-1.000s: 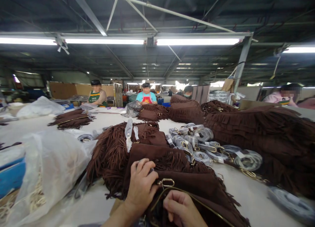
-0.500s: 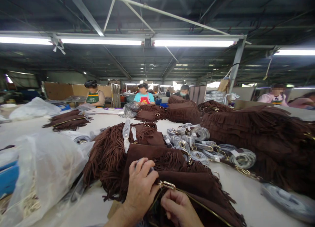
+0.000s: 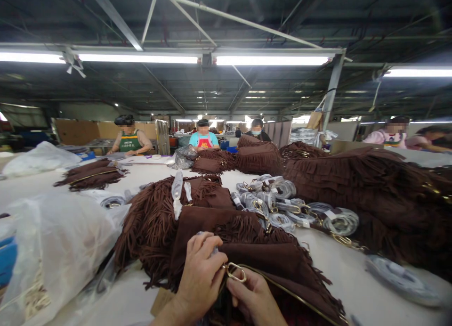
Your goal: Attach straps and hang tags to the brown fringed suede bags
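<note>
A dark brown fringed bag (image 3: 268, 260) lies in front of me, with a gold zip (image 3: 289, 293) along its near edge. My left hand (image 3: 203, 272) is closed over a plastic-wrapped strap (image 3: 213, 251), mostly hidden beneath the fingers. From that side a gold metal clasp (image 3: 236, 272) sticks out over the bag's opening. Thumb and fingers of my right hand (image 3: 252, 290) pinch the clasp's right end. What lies below the right fingers is hidden. Another fringed bag (image 3: 151, 222) sits just behind, with white plastic-wrapped pieces (image 3: 177, 194) on it.
Plastic-wrapped coiled straps (image 3: 278, 194) with gold clasps lie right of centre on the white table (image 3: 141, 288). A large pile of fringed bags (image 3: 353, 189) stands at right. A clear plastic bag (image 3: 67, 250) fills the left side. Several co-workers sit across the table.
The gold clasp has turned, its loop now showing more openly. My right hand has moved slightly up onto it. The view has shifted a little to the right.
</note>
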Action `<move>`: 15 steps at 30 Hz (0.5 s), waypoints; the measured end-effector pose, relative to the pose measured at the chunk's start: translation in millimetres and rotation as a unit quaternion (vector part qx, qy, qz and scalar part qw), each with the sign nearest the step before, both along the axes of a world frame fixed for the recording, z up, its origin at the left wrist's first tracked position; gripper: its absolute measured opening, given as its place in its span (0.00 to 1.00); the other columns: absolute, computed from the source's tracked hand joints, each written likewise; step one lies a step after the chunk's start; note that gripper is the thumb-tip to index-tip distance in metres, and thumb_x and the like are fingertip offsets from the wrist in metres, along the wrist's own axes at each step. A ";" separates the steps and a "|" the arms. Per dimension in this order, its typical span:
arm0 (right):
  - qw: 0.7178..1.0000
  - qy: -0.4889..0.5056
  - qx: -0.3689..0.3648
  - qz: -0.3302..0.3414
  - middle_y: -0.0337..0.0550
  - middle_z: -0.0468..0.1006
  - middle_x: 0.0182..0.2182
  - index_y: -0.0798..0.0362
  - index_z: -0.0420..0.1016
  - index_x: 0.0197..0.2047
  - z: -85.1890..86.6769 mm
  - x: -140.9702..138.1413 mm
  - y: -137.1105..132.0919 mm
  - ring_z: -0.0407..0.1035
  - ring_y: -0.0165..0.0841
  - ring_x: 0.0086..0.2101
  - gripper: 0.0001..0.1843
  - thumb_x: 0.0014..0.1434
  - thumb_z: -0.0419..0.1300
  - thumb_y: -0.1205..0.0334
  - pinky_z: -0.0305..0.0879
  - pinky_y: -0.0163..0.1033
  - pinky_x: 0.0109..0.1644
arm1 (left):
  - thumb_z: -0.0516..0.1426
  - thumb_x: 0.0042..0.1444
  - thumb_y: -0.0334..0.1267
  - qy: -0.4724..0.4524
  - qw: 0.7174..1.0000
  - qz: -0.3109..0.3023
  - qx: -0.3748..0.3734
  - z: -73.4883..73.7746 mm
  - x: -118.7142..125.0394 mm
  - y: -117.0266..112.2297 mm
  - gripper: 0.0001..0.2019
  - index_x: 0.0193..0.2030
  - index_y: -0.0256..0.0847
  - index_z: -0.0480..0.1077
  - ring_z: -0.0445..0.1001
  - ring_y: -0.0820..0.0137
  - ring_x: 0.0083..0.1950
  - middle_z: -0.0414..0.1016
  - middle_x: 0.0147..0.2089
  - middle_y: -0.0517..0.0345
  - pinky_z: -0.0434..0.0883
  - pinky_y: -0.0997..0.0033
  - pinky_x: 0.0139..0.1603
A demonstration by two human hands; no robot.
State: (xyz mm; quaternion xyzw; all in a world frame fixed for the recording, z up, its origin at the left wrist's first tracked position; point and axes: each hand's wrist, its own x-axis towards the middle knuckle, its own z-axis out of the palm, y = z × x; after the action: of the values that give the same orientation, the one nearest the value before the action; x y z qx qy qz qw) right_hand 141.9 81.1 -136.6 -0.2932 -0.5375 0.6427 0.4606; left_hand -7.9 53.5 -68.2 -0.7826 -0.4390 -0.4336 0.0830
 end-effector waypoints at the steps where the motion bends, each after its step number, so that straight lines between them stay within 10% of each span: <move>1: 1.000 0.002 0.002 -0.003 0.30 0.60 0.15 0.51 0.62 0.21 -0.6 -0.2 -0.2 0.47 0.25 0.19 0.29 0.46 0.69 0.37 0.40 0.34 0.25 | 0.52 0.54 0.23 -0.003 1.000 -0.024 -0.007 -0.2 0.1 -0.5 0.12 0.36 0.43 0.72 0.64 0.56 0.56 0.73 0.48 0.53 0.61 0.50 0.56; 8: 1.000 -0.012 0.011 -0.016 0.30 0.60 0.15 0.52 0.63 0.21 -1.9 -1.7 0.2 0.48 0.25 0.19 0.33 0.43 0.69 0.31 0.40 0.33 0.24 | 0.50 0.58 0.25 -0.084 0.979 -0.140 -0.119 1.5 0.8 -3.3 0.11 0.36 0.39 0.73 0.68 0.62 0.50 0.73 0.42 0.51 0.66 0.59 0.54; 15: 0.987 -0.088 0.077 -0.110 0.33 0.66 0.20 0.53 0.73 0.31 4.1 9.0 -17.7 0.58 0.28 0.20 0.30 0.52 0.62 0.30 0.53 0.32 0.24 | 0.53 0.60 0.32 -0.224 0.950 -0.100 -0.195 9.6 -2.2 1.7 0.09 0.28 0.39 0.67 0.68 0.67 0.38 0.70 0.33 0.57 0.65 0.68 0.43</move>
State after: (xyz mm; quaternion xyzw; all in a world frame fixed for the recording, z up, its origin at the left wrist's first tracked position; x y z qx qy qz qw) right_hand 150.9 63.4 -132.5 -0.3692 -0.5881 0.5170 0.5005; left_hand -10.0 55.2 -58.6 -0.7059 -0.4416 -0.5101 -0.2156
